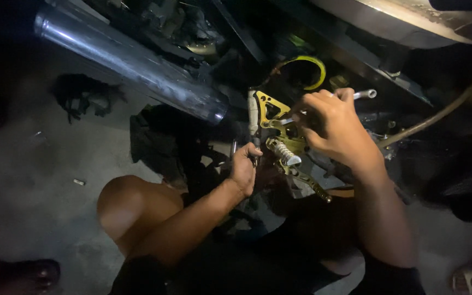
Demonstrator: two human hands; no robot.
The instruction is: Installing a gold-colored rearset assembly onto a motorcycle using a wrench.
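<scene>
Head view: the right hand [337, 128] grips a metal wrench [365, 94] set on the gold footrest bracket [271, 112], still mounted beside the chrome exhaust pipe [127, 60], while the left hand [245, 166] closes around something unclear below it.

Both forearms are showing bare from wrist to above the elbow; the right arm [381, 218] is wearing a dark short sleeve [391, 278] whose edge is sitting near the bottom of the frame; the left hand [245, 168] and right hand [334, 127] are going ungloved, with no ring, watch or band showing; a bare knee [129, 205] is showing above dark, probably black, shorts [230, 270]; dim light is hiding any seams or prints.
</scene>
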